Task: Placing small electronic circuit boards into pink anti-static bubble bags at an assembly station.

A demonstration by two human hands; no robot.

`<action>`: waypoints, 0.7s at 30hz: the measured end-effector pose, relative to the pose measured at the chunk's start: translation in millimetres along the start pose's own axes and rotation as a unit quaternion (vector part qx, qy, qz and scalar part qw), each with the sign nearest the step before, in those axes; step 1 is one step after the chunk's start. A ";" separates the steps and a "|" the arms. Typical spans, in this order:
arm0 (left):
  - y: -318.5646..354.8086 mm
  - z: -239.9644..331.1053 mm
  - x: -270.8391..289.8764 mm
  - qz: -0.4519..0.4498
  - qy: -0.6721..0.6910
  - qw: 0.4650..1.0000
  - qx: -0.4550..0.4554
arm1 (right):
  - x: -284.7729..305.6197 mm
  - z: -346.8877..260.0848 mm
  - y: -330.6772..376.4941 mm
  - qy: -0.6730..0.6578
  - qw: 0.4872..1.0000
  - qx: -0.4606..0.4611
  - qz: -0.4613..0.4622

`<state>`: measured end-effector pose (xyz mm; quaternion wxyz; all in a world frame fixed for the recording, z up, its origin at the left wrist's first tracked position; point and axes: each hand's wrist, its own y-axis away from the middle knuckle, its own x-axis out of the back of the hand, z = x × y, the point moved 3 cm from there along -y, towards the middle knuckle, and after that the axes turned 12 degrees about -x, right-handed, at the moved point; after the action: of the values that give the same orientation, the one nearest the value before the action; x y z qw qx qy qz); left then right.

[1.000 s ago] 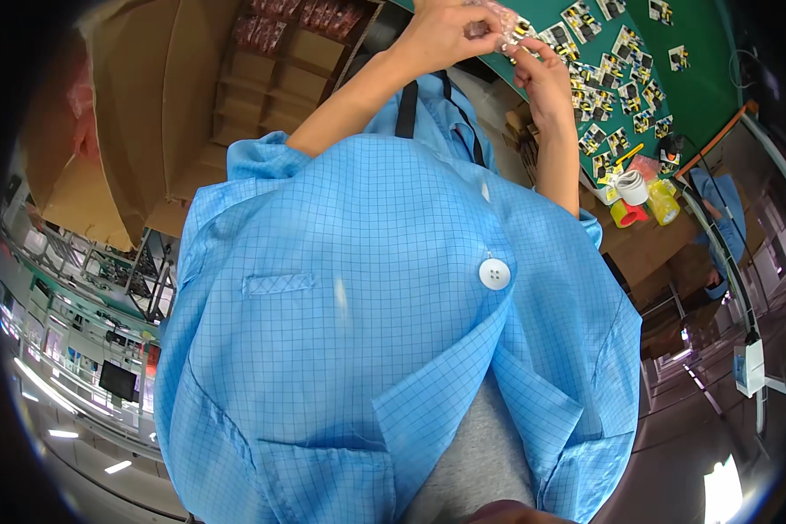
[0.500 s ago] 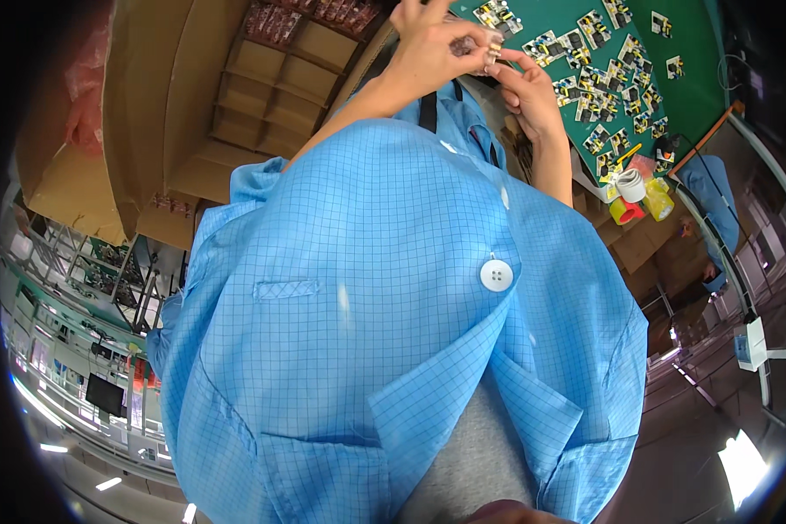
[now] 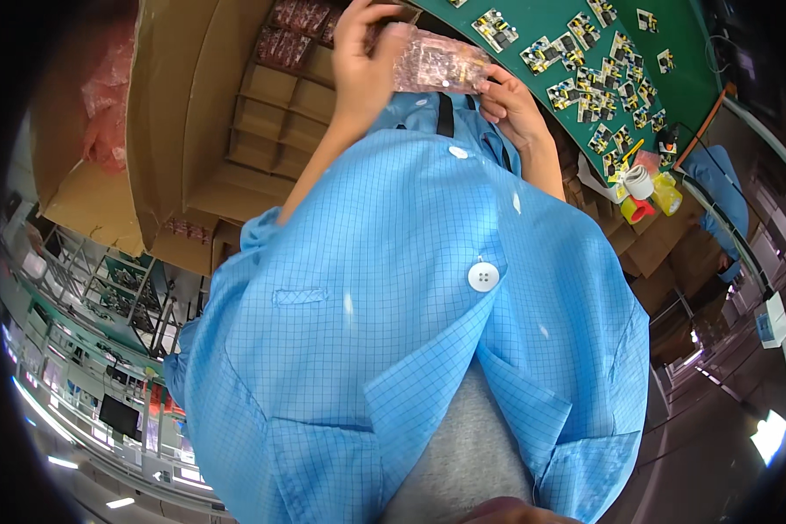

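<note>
A clear bubble-wrap pouch sits at twelve o'clock, gripped between the left hand and right hand. A brown cardboard box with dividers fills ten to eleven o'clock. A dark screen shows at eight o'clock.

The scene is bright and evenly lit, with soft shadows only. Ceiling lamps glare white at the lower right, and more strips burn out at the lower left. The fisheye bends straight lines hard toward the rim, where a black vignette closes in. The blue coat is sharp at centre; the hands and clear bag at the top edge are slightly soft.
</note>
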<state>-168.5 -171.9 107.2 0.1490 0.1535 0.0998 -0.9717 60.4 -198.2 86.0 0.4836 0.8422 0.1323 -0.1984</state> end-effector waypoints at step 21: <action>-20.5 -44.5 -106.2 -0.385 -0.081 0.878 0.273 | 64.5 -61.1 9.8 -0.046 0.990 0.010 -0.136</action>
<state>-66.7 -114.6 103.5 -0.2770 0.0581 -0.1302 -0.9502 134.3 -148.1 91.4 0.4495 0.8112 0.2211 -0.3017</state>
